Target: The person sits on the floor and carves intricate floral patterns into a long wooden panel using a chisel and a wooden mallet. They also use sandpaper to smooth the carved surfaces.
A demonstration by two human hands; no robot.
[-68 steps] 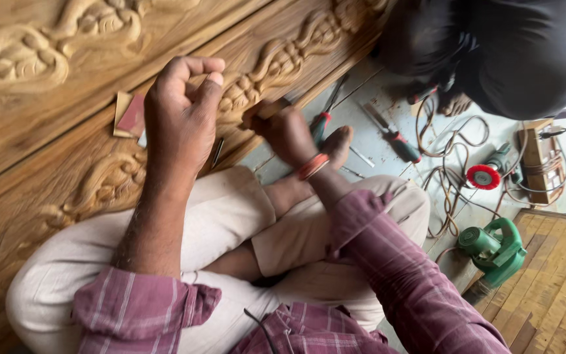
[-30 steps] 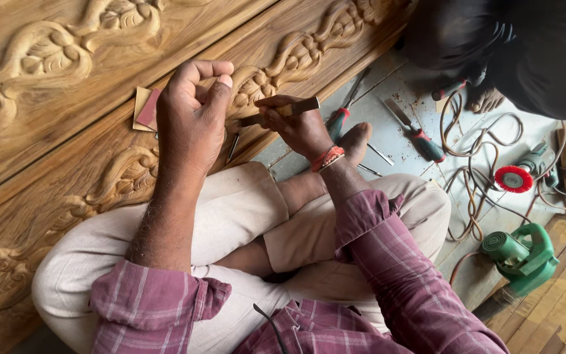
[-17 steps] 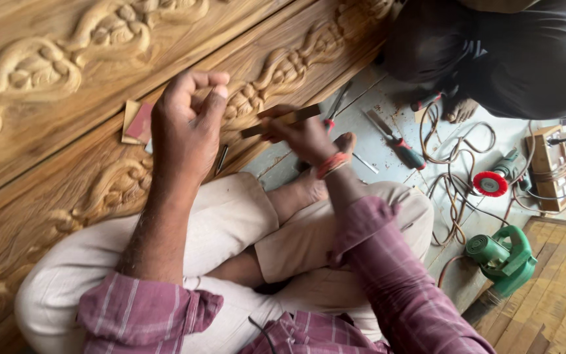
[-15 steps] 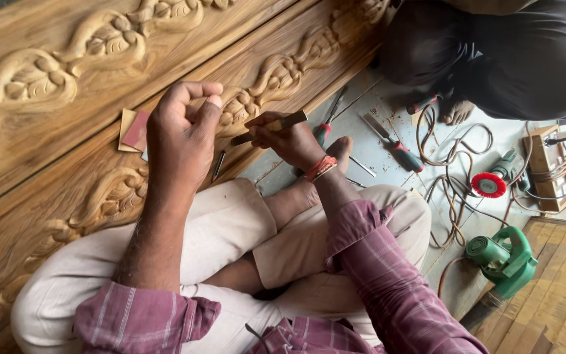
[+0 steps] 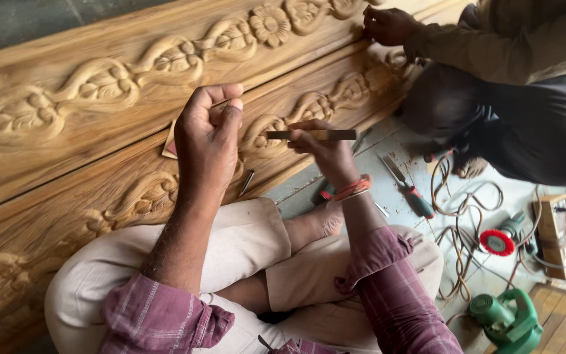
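I sit cross-legged against a long carved wooden panel [image 5: 99, 85] with leaf and flower relief. My left hand [image 5: 207, 141] is raised in front of it, fingers curled closed against the thumb; whether they pinch anything I cannot make out. My right hand [image 5: 325, 154] is just to the right and grips a thin flat wooden stick [image 5: 312, 134], held level. The stick's left end points at my left hand, a short gap apart. A small piece of sandpaper [image 5: 169, 145] lies on the panel behind my left hand.
A co-worker crouches at the top right, one hand [image 5: 388, 25] on the carving. On the floor lie a screwdriver [image 5: 409, 189], tangled cables [image 5: 456, 229], a grinder with a red disc [image 5: 498, 241], a green power tool [image 5: 506, 318] and a small wooden box [image 5: 555, 226].
My right hand came up from the tools on the floor with the flat stick and now holds it level beside my left hand. My left hand stayed raised and closed.
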